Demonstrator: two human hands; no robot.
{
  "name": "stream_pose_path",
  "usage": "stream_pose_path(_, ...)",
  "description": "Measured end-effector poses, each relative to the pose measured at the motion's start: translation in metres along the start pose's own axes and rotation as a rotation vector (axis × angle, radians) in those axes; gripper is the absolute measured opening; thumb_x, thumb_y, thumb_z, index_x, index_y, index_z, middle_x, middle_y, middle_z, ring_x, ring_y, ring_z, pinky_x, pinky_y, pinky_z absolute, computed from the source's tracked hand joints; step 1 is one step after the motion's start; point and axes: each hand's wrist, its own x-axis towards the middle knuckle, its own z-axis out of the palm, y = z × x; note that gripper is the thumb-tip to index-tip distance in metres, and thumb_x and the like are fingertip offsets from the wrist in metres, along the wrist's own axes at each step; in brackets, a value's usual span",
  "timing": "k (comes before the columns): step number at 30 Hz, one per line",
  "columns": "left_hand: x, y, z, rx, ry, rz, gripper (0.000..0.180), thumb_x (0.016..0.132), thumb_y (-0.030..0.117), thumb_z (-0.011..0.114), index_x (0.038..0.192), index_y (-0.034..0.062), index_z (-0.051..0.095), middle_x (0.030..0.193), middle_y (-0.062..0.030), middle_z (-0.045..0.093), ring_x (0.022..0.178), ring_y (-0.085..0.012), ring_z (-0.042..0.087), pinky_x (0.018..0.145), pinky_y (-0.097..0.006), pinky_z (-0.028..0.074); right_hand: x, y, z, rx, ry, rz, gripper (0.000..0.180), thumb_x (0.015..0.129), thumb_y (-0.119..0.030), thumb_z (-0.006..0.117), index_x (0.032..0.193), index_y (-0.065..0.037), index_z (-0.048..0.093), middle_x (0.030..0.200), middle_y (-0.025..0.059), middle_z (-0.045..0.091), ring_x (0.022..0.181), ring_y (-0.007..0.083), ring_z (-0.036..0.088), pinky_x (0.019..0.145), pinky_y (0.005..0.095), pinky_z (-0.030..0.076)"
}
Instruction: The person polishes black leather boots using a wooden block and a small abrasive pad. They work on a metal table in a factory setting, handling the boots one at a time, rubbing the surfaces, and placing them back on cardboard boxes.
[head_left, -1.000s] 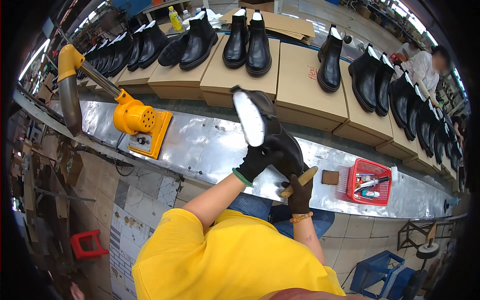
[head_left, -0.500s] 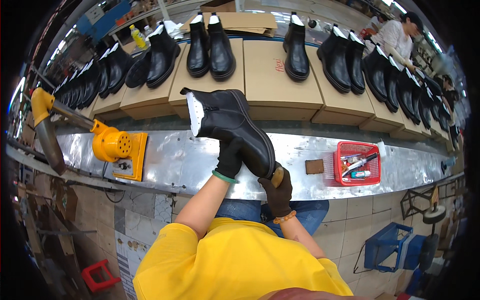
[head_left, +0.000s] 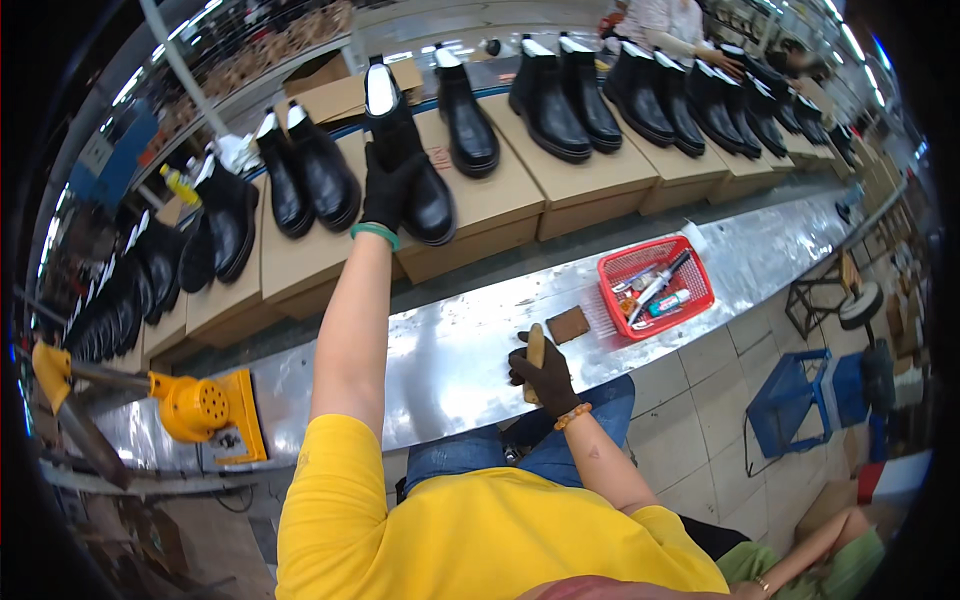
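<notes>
The black leather ankle boot had moved from above the dented metal bench to the cardboard box, upper left of centre, near a matching boot; handling at the bench seemed paused. The gloved left hand gripped its ankle; full sole contact was unclear. The gloved right hand, lower centre, was closed around a smooth tan rod-like tool beside a flat, squarish brown block.
</notes>
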Motion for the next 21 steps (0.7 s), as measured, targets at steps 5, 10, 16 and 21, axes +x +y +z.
stream_pose_path(5,-0.006,-0.05,-0.001,0.484,0.032,0.026,0.09,0.071,0.04,0.073,0.14,0.0003,0.029,0.129,-0.0228,0.049,0.116,-0.0342,0.051,0.099,-0.037,0.04,0.001,0.005,-0.005,-0.032,-0.007,-0.011,0.049,0.08,-0.014,0.07,0.121,0.001,0.049,0.083,0.0056,0.06,0.068,0.0118,0.061,0.06,0.0262,0.052)
stream_pose_path(10,-0.074,-0.027,0.014,0.774,-0.126,0.133,0.097,0.073,0.053,0.067,0.146,0.0086,0.02,0.143,-0.0214,0.035,0.132,-0.0344,0.034,0.106,-0.05,0.025,0.0,0.003,-0.01,-0.004,-0.057,-0.013,0.049,0.081,-0.015,0.069,0.122,0.0,0.048,0.086,0.0049,0.06,0.072,0.011,0.06,0.062,0.0257,0.052)
stream_pose_path(16,-0.055,-0.034,0.013,0.68,-0.178,0.126,0.105,0.068,0.05,0.073,0.147,0.0086,0.016,0.144,-0.0178,0.034,0.131,-0.0345,0.036,0.106,-0.055,0.021,-0.003,-0.004,-0.006,-0.011,-0.08,0.009,0.049,0.082,-0.013,0.067,0.123,0.003,0.045,0.084,0.0057,0.061,0.069,0.0122,0.06,0.063,0.026,0.051)
stream_pose_path(21,0.001,-0.067,0.014,0.409,-0.269,0.18,0.092,0.068,0.021,0.08,0.141,-0.0004,0.027,0.138,-0.0228,0.037,0.126,-0.0289,0.043,0.1,-0.034,0.038,-0.002,-0.002,-0.008,0.0,-0.087,0.007,0.05,0.081,-0.015,0.069,0.123,0.001,0.047,0.085,0.0052,0.06,0.071,0.0111,0.06,0.063,0.0259,0.052)
